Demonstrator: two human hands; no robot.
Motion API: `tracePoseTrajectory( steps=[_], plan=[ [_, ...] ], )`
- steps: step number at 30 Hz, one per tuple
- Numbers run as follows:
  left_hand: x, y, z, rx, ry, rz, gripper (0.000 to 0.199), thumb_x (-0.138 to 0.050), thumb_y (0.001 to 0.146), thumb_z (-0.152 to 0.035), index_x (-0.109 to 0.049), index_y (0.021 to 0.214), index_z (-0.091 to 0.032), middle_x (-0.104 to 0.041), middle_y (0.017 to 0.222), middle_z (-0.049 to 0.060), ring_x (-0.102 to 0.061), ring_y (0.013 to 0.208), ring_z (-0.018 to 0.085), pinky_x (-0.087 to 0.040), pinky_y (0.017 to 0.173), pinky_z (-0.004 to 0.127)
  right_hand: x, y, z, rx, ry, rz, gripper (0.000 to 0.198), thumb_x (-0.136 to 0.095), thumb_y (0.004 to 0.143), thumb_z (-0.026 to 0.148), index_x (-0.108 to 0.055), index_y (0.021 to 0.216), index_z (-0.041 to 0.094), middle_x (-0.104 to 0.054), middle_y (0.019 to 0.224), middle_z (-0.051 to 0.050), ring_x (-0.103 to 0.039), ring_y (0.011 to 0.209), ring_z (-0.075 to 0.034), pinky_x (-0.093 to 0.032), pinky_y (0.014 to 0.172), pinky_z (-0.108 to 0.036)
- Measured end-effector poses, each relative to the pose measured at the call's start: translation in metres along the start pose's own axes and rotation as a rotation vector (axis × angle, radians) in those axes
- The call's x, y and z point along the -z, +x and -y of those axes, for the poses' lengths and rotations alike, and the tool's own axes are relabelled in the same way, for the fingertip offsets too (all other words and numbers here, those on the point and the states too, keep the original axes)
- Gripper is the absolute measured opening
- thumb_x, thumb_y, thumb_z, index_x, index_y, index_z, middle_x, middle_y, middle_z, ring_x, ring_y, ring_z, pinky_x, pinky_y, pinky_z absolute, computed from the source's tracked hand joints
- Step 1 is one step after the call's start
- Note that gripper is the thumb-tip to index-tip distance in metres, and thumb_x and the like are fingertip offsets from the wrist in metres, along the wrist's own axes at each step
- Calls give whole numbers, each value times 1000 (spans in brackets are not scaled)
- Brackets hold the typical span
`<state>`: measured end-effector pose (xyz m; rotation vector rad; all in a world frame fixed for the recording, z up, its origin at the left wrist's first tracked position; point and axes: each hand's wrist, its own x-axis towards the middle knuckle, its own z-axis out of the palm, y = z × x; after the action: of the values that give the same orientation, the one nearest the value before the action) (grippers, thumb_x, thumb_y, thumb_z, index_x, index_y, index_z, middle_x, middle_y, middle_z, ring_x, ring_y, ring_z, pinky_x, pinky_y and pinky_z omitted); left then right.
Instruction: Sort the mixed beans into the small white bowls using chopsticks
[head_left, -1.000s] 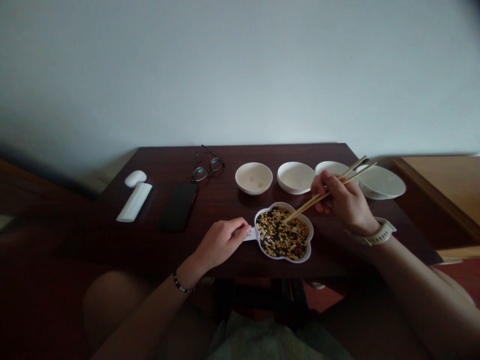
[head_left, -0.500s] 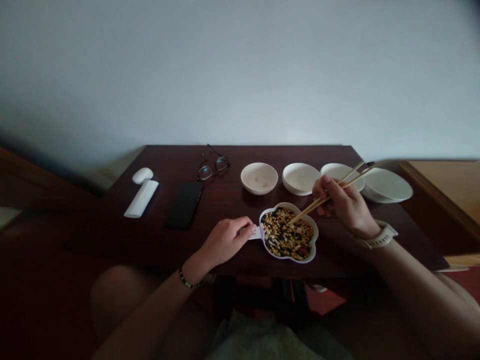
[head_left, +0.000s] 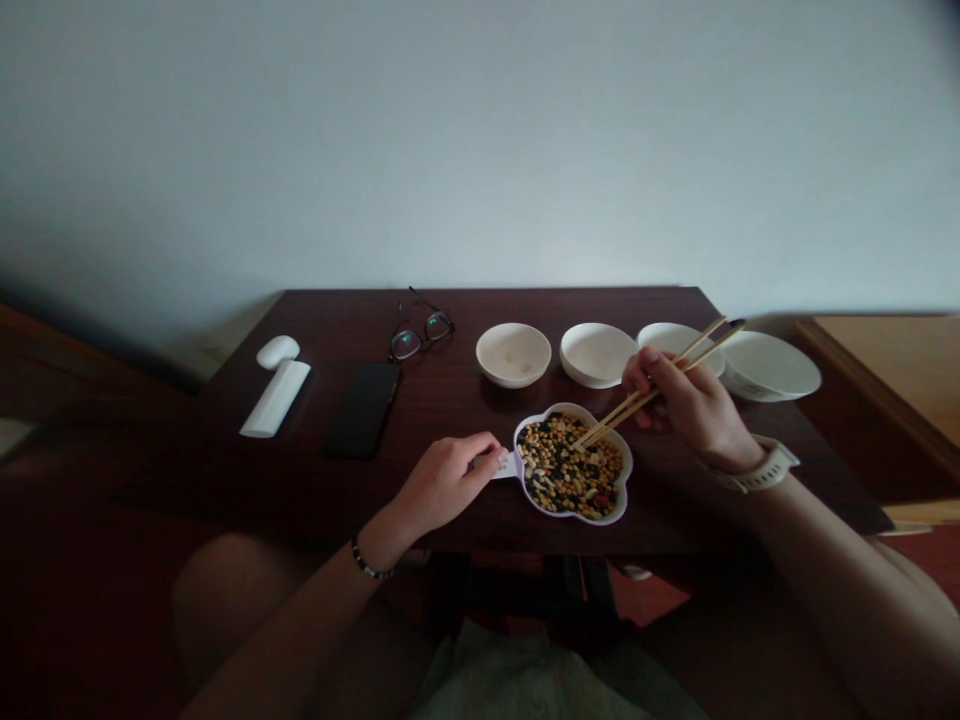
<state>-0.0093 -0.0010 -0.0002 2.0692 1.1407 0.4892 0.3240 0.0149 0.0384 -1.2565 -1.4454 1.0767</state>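
A flower-shaped white bowl [head_left: 628,467] with a purple-tinged rim and a short handle sits near the table's front edge. It is filled with mixed beans and nuts [head_left: 564,480], yellow, black and pale. My left hand [head_left: 450,480] is closed on the bowl's handle from the left. In my right hand [head_left: 690,405] is a pair of wooden chopsticks [head_left: 619,412], slanting down to the left. Their tips are close together among the beans; I cannot tell whether they pinch one.
Behind the dish stand several white bowls in a row: a left one [head_left: 514,355], a second [head_left: 598,355], a third [head_left: 675,340] partly hidden by my hand, and a wider one [head_left: 774,367]. Glasses [head_left: 421,337], a black phone [head_left: 362,410] and a white device [head_left: 276,398] lie to the left.
The whole scene has shifted slightly left in view. The chopstick tips stay in the beans and have come closer together. Both hands keep their hold.
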Motion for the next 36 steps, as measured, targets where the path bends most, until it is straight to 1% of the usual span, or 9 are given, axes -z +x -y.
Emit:
tracePoseTrajectory(
  steps=[5,10,14,17,21,26,29,33,36],
  plan=[
    [0,-1,1,7,4,5,34,-51,113,-41,-72,95,-21,-75,84,0,-66,74,17,-42,72,28,-4,0,-3,-13,22,1,57,-53,107,71,-57,75,24,-57,52,0,-47,43,-14,-32,40,-27],
    [0,0,2,0,-4,10,33,-51,113,-41,-71,94,-22,-74,83,0,-66,75,17,-42,72,28,-1,1,-2,9,81,-58,56,-56,106,72,-54,75,25,-54,55,0,-46,43,-15,-30,40,-30],
    [0,0,1,-2,-7,15,33,-51,113,-40,-70,93,-21,-72,83,0,-66,74,17,-41,71,28,1,5,4,41,149,-155,53,-60,105,69,-53,75,25,-51,65,0,-46,45,-14,-26,39,-31],
    [0,0,1,-3,-11,11,33,-51,113,-40,-70,93,-21,-72,82,0,-66,75,17,-41,71,28,-1,16,12,85,214,-236,51,-63,105,63,-52,72,25,-50,69,-1,-47,48,-13,-26,40,-33],
    [-1,0,1,-2,-8,5,33,-51,113,-40,-70,93,-21,-72,81,-1,-65,73,16,-40,70,28,-8,43,23,182,252,-329,50,-62,106,63,-54,73,26,-55,70,-3,-49,52,-16,-30,44,-35],
    [0,-1,1,3,3,-4,34,-52,113,-42,-72,94,-21,-72,80,0,-64,72,17,-39,69,29,-23,67,25,248,215,-283,47,-56,110,63,-58,79,28,-58,66,-4,-54,59,-18,-35,51,-35],
    [-1,-2,2,-2,6,-6,34,-52,113,-41,-73,95,-21,-71,80,-1,-64,72,16,-39,69,29,-24,62,25,248,178,-253,47,-55,111,63,-58,80,27,-58,68,-5,-55,60,-18,-37,52,-34],
    [-1,-1,3,2,6,7,32,-52,113,-40,-72,95,-21,-71,79,-1,-63,72,16,-38,68,28,-12,40,28,217,139,-241,47,-56,110,61,-59,79,26,-60,72,-5,-55,56,-16,-37,47,-33],
    [-1,0,2,18,2,11,32,-53,112,-39,-70,93,-21,-71,79,-1,-63,71,16,-38,69,28,0,24,30,177,162,-219,46,-59,110,58,-61,78,24,-60,64,-3,-53,50,-15,-35,44,-31]
  ],
)
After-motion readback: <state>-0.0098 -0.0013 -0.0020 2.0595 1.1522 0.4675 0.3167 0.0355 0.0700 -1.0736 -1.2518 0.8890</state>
